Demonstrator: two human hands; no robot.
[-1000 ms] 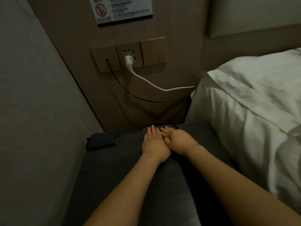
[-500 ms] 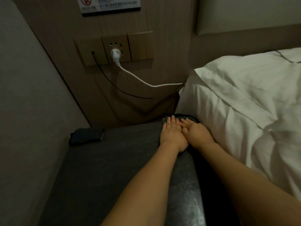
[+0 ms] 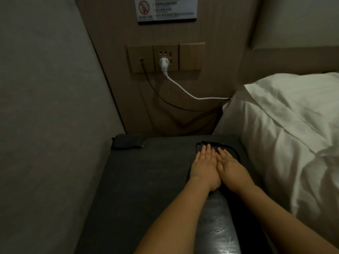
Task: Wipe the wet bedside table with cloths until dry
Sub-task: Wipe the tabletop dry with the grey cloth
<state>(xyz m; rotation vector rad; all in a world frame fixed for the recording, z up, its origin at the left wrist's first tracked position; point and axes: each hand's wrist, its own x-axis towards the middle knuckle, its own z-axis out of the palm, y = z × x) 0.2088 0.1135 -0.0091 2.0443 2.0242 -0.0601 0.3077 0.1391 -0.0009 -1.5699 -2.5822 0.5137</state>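
Bedside table [image 3: 146, 180] held a dark cloth [image 3: 216, 146] toward its two o'clock corner, pinned flat under the left hand [image 3: 203, 169] and right hand [image 3: 231, 169], fingers straight, side by side. Wiping seemed underway; droplets glistening at six o'clock likely needed the next pass.

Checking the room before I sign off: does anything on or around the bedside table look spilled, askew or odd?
Yes. Wet droplets glisten on the bedside table near its front edge, between the forearms. Both hands press flat on a dark cloth farther back. A second cloth lies bunched in the far left corner.
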